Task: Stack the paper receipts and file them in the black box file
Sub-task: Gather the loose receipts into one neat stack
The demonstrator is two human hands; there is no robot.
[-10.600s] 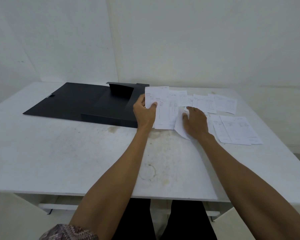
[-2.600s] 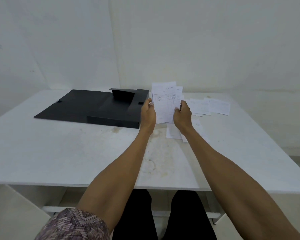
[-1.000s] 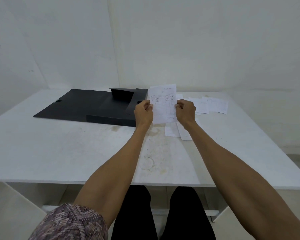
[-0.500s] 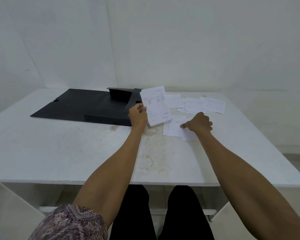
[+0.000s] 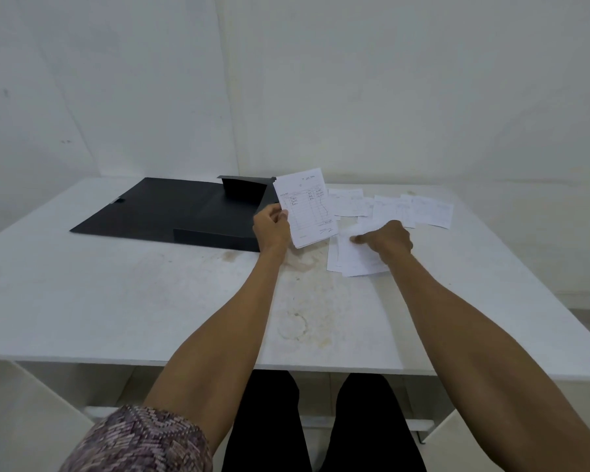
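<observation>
My left hand grips a small stack of white receipts by its left edge, held upright above the table beside the black box file, which lies open and flat at the back left. My right hand rests on two overlapping receipts lying on the table, fingertips pressing the top sheet; whether it pinches the paper I cannot tell. Several more receipts lie spread in a row behind that hand.
The white table has brownish stains near the middle. White walls close in behind it. My legs in dark trousers show under the front edge.
My right hand has let go of the held stack and dropped to the loose receipts on the table. The left hand keeps the stack alone, tilted slightly left.
</observation>
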